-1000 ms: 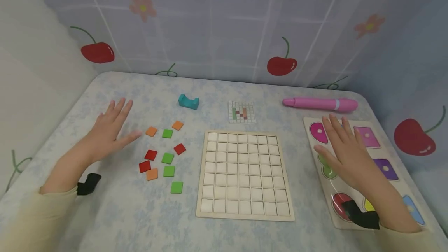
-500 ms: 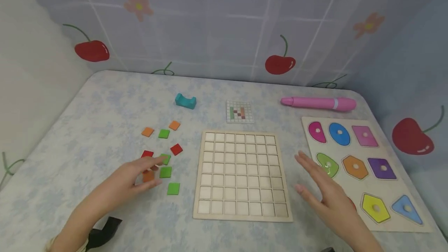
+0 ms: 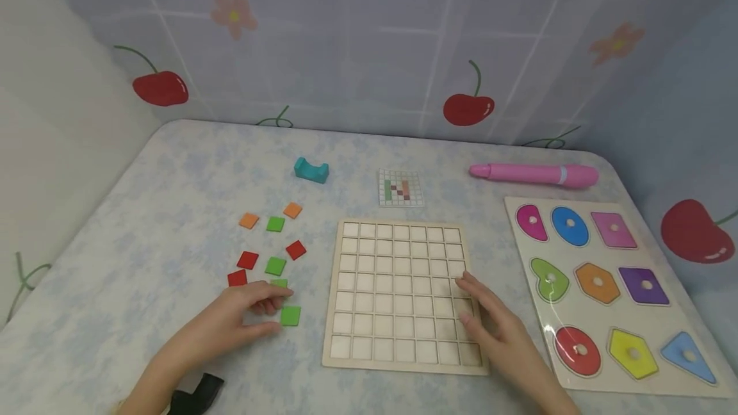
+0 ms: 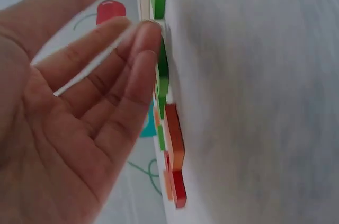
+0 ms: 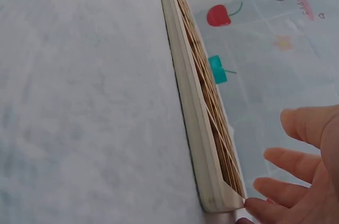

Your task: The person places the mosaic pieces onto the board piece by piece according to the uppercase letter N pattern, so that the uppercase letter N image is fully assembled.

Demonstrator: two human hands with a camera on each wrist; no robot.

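Note:
My left hand is over the near end of the loose square tiles, thumb apart from the loosely bent fingers. Its fingertips overlap a green tile, and another green tile lies by the thumb tip. An orange tile, hidden in the head view, shows below the fingers in the left wrist view. Nothing is held in that palm. My right hand reaches over the right edge of the wooden grid board, fingers relaxed and slightly spread. In the right wrist view the board's side runs up to its little finger.
Red tiles and more green and orange ones lie left of the board. Behind it are a small pattern card and a teal holder. A pink pen-shaped stick lies above a shape puzzle at the right.
My left hand has come down and rightward from the table's left side to the tiles. My right hand has moved left, off the shape puzzle and onto the grid board's edge.

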